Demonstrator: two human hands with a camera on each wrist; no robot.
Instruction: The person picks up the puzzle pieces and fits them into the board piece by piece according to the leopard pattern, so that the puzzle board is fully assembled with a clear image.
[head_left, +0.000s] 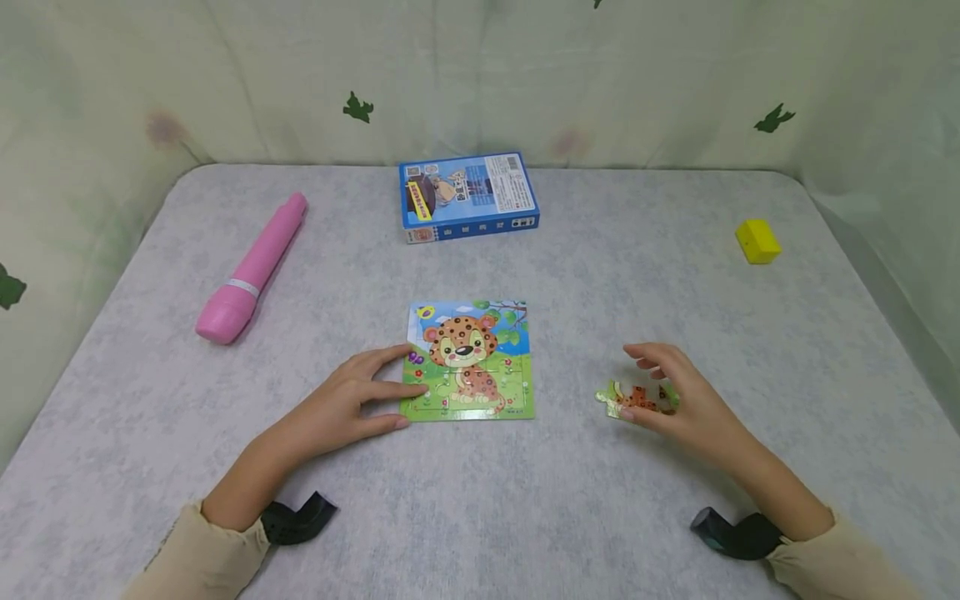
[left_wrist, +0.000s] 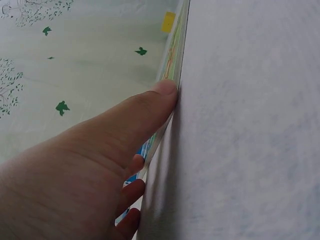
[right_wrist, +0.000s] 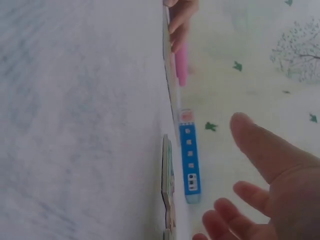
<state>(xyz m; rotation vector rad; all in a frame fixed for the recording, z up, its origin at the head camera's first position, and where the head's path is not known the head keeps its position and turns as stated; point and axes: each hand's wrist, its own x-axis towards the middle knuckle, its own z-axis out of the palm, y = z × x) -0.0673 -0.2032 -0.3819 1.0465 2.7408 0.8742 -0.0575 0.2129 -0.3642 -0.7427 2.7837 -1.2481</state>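
A square jigsaw puzzle point(head_left: 480, 379) with a cartoon leopard picture lies in the middle of the table. My left hand point(head_left: 352, 398) rests at its left side, fingers spread, with fingertips and thumb touching its edge and lower left part. In the left wrist view the thumb of that hand point(left_wrist: 95, 145) lies against the puzzle's edge point(left_wrist: 173, 60). To the right, a few joined puzzle pieces point(head_left: 639, 400) with orange spotted patches lie on the table. Over them hovers my right hand point(head_left: 686, 400), fingers loosely bent; the right wrist view shows it apart from the pieces point(right_wrist: 165, 175).
Behind the puzzle lies a blue box point(head_left: 468, 197). A pink microphone-shaped object point(head_left: 251, 271) is at the left of the table point(head_left: 480, 517), and a yellow block point(head_left: 758, 242) at the far right. A pale curtain point(head_left: 480, 75) borders the back.
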